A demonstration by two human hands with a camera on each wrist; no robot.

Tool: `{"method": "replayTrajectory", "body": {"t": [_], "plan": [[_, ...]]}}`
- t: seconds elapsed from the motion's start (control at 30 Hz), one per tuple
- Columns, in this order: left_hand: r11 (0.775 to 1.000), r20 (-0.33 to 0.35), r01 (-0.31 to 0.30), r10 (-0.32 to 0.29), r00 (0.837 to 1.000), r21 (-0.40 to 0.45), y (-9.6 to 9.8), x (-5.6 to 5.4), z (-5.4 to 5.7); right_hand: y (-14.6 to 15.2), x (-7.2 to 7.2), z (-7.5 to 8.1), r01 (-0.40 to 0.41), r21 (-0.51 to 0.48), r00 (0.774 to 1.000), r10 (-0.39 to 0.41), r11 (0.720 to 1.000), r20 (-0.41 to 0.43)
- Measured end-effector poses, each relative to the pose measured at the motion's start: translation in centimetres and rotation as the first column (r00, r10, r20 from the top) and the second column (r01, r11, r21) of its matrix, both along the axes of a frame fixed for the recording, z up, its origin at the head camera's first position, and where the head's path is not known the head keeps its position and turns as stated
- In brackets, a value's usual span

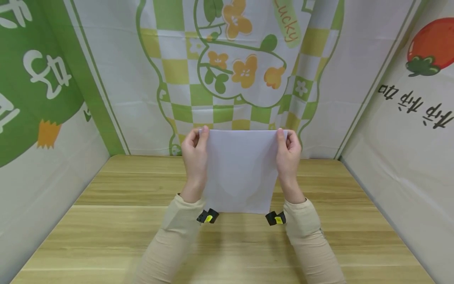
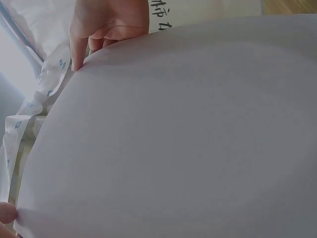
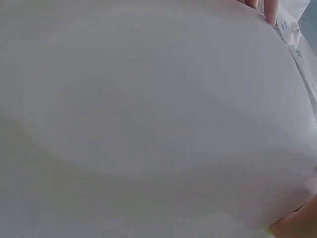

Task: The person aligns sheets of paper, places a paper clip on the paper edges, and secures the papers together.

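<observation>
A plain white sheet of paper [image 1: 241, 169] is held up above the table, its face toward the head camera. My left hand [image 1: 196, 157] pinches the upper left corner between thumb and curled fingers. At the upper right corner, my right hand [image 1: 288, 156] grips the sheet the same way. The paper [image 2: 168, 129] fills most of the left wrist view, with the right hand [image 2: 111, 25] at the top and a bit of the left hand [image 2: 7, 214] at the lower left edge. In the right wrist view the paper [image 3: 148, 109] hides nearly everything else.
Beneath the paper lies a wood-grain table [image 1: 106, 236]. A printed curtain [image 1: 237, 71] with green checks and orange flowers hangs behind it. White printed fabric walls [image 1: 400, 165] stand on both sides. Small black devices [image 1: 276, 218] sit at the sleeve cuffs.
</observation>
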State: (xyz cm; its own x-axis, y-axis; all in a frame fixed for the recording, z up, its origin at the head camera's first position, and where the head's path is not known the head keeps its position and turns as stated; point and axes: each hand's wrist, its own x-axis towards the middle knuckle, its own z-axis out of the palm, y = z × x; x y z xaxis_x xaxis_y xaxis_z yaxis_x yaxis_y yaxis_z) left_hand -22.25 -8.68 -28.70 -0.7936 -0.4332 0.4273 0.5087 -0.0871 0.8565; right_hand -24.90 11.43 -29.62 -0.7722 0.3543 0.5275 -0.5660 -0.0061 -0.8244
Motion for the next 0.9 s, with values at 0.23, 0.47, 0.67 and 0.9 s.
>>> {"method": "replayTrajectory", "body": {"t": [0.23, 0.47, 0.67, 0.9], "plan": [[1.000, -0.002, -0.001, 0.001, 1.000, 0.009, -0.4, 0.0, -0.4, 0.1, 0.0, -0.1, 0.022, -0.005, 1.000, -0.022, 1.000, -0.010], [0.997, -0.018, 0.005, -0.006, 1.000, -0.071, -1.0, 0.0, -0.9, 0.5, -0.1, -0.2, 0.014, -0.019, 1.000, -0.014, 1.000, -0.008], [0.995, -0.017, 0.023, -0.025, 1.000, -0.097, -1.5, -0.1, -1.4, 0.8, -0.3, -0.5, 0.025, -0.007, 1.000, -0.025, 1.000, -0.017], [0.992, -0.018, 0.000, -0.002, 1.000, -0.125, -1.7, 1.1, -0.9, 1.2, -0.3, -0.9, 0.035, 0.027, 0.999, -0.035, 0.999, 0.004]]}}
